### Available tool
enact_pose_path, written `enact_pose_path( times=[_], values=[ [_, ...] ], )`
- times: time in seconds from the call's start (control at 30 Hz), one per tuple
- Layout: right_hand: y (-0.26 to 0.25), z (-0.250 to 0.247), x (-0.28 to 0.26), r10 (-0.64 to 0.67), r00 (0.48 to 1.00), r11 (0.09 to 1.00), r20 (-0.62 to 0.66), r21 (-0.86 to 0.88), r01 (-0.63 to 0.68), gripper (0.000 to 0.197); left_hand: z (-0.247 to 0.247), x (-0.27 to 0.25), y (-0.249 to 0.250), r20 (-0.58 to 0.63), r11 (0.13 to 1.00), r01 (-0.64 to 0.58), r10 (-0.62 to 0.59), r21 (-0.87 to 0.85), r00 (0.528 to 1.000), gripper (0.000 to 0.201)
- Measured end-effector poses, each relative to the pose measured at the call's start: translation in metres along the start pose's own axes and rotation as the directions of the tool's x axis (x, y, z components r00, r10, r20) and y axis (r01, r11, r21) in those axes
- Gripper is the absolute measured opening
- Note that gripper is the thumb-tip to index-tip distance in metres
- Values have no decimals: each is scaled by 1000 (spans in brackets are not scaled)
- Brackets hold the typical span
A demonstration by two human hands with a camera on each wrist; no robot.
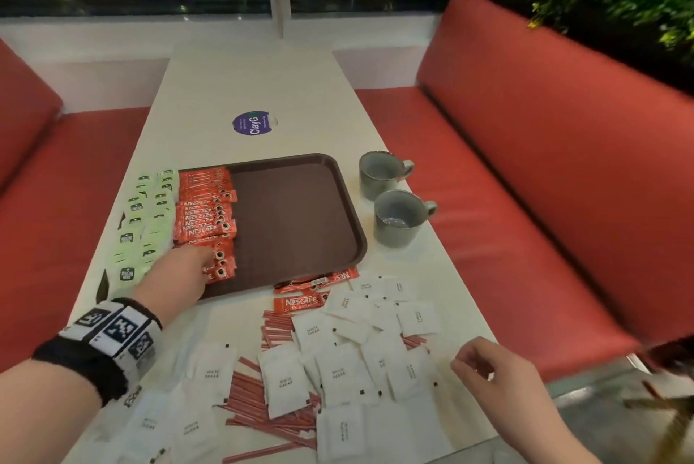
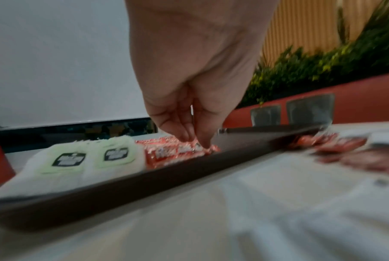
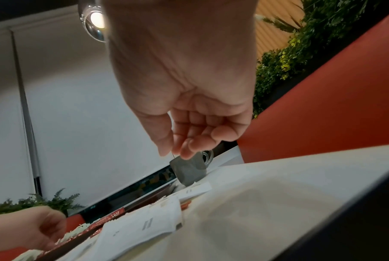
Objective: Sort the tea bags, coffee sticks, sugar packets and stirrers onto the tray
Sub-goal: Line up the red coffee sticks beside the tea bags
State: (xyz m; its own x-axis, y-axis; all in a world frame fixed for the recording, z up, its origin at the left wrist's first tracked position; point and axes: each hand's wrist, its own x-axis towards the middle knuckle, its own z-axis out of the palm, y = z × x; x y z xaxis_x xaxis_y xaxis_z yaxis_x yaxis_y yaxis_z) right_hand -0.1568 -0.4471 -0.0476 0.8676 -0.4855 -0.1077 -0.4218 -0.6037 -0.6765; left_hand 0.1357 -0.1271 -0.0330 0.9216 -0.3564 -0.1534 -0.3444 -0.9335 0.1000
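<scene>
The left hand (image 1: 176, 276) is lying with its fingers (image 2: 189, 130) pressing the nearest coffee sticks (image 1: 219, 268) on the tray (image 1: 300, 215), while the right hand (image 1: 495, 369), loosely curled and empty, is hovering nearer the two loose sticks (image 1: 300, 302) lying crosswise at its ten o'clock.

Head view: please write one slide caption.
Left hand places coffee sticks on the tray; right hand hovers empty.
</scene>
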Motion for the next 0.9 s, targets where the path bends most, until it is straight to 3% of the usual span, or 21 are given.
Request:
enact_pose_path(
  times=[0.1,0.2,0.27,0.37,0.53,0.7,0.9],
  values=[
    [1,-8,3,-23,999,999,29,29,22,29,-5,-25,24,-69,978,-44,30,-203,997,11],
    [-12,-11,15,-107,985,994,135,-10,109,25,2,-54,54,-3,951,-120,125,-283,992,14],
    [-31,-11,31,-168,955,980,244,-62,188,18,12,-61,73,38,951,-117,134,-286,990,23],
    [-60,-1,67,-178,892,945,415,-181,273,38,25,-52,91,61,965,-74,92,-252,994,28],
    [-98,42,128,-182,812,806,555,-389,447,43,42,-40,98,43,990,5,1,-141,999,30],
    [-118,57,149,-262,839,668,477,-538,514,34,53,-39,98,8,997,-31,32,-71,999,32],
    [-113,66,147,-298,797,519,526,-612,598,26,51,-37,103,-20,992,-72,70,-108,997,42]
  ],
)
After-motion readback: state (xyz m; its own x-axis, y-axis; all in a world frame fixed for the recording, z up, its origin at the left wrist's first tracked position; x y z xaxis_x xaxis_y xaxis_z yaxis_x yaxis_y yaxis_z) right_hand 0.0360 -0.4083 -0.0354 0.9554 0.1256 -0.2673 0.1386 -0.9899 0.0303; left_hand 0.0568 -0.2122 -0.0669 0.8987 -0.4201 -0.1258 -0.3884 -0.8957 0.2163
